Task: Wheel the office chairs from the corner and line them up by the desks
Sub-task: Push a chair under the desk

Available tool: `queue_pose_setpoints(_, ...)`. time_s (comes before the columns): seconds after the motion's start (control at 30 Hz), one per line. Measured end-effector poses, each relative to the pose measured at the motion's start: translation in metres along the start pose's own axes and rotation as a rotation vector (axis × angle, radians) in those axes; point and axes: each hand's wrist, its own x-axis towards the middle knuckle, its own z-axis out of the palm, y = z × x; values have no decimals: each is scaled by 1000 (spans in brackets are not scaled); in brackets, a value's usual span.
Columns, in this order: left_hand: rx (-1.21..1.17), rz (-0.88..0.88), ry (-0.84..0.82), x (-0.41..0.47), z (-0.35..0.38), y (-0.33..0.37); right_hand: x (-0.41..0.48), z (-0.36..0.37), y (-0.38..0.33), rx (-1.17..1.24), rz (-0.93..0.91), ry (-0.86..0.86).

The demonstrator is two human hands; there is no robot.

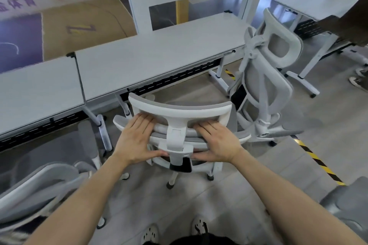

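Several chairs crowd this spot, so steer with care. At your lower left a blurred grey chair (39, 185) sits just beside your left arm, and its base could snag the castors of the one you push. Beyond it the left bench (35, 89) has a metal foot (103, 131) near the left armrest of the centre chair (179, 111); a drift that way would knock them together. Your left hand (135, 137) and right hand (217, 139) lie flat on that chair's backrest top, either side of the headrest post, fingers (145, 121) straight and released, pressing rather than clasping. The chair faces the middle bench (155, 49), drawn close to its front edge; how far the seat goes under is hidden. With no real hold, a hard shove could let it swivel or roll away from you. Close on the right, another chair (278, 85) stands tilted, near enough to be bumped. Striped floor tape (318, 163), a bystander's shoes (358, 81) and a grey seat (348, 205) lie farther right.
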Motion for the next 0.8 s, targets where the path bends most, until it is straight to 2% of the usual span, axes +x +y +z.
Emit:
queue_pose_setpoints(0.27,102,-176,-48,-3,-3,9,44,11,35,51,-140,-45)
queue_pose_setpoints(0.43,107,-277,-47,6,-1,17,63,21,41,26,-132,-68)
queue_pose_setpoints(0.63,57,-309,134,18,13,15,84,23,51,37,-118,-92)
queue_pose_setpoints(0.8,48,-377,129,24,13,18,97,33,53,83,-111,-54)
